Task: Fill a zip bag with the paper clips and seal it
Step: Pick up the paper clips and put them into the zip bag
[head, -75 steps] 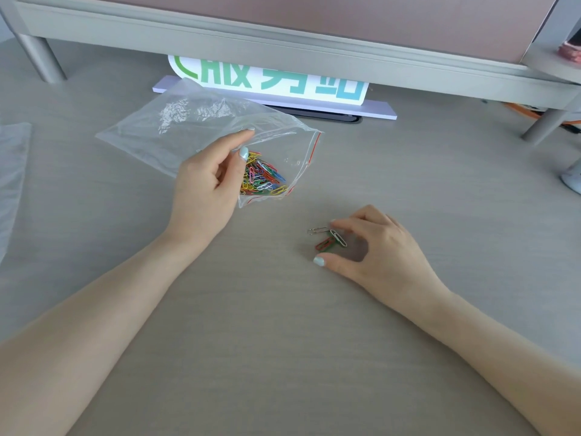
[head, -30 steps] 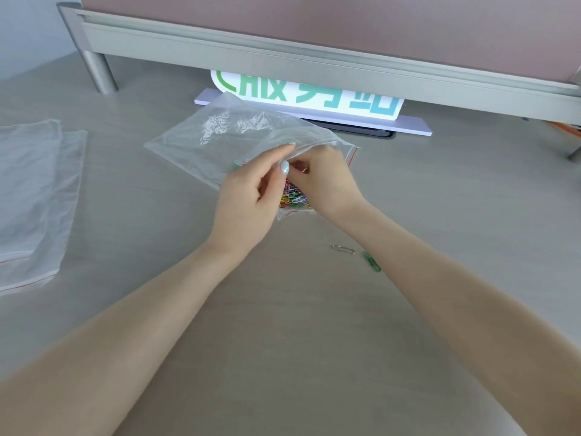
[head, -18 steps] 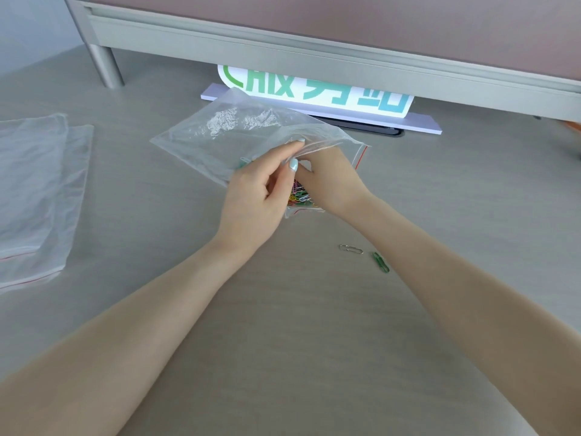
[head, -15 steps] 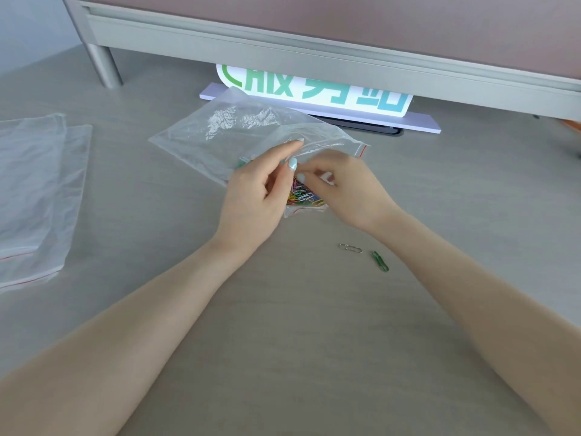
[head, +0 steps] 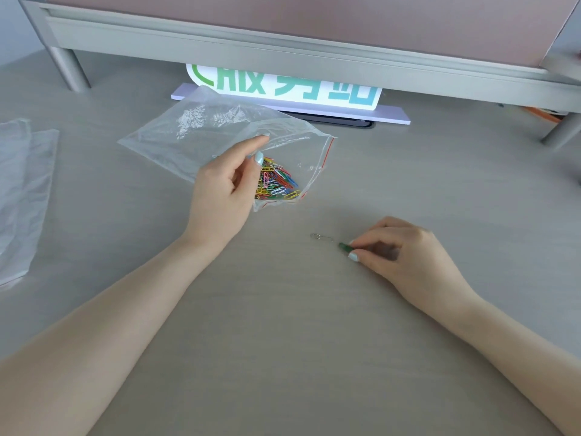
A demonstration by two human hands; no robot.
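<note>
Since half a second ago the right hand (head: 405, 256) has left the mouth of the zip bag (head: 220, 133) and dropped to the near right of the table (head: 283, 341), where its thumb and forefinger are closing on a green paper clip (head: 343, 246). The fingers are curled and nearly pinched; whether the clip is already lifted I cannot tell, since it seems to lie flat on the table.

Just left of it, apart from the fingers, lies a silver paper clip (head: 321, 236). These 2 look like the last loose ones.

The left hand (head: 226, 190) holds the bag by its near edge, thumb on top and fingers partly curled, keeping the red-striped opening lifted toward the right. A heap of coloured paper clips (head: 276, 184) sits inside, close to that opening rather than deep in the bag.

By my reading, the filling step is almost finished and sealing has not begun. The next move calls for a fine pinch on a thin flat clip, carrying it up and left into the mouth, then the same for the silver one. Tipping the bag back before pressing the zip would keep the heap from spilling out.

Spare clear bags (head: 22, 190) lie at the far left, and a green-lettered sign (head: 283, 86) stands beyond.
</note>
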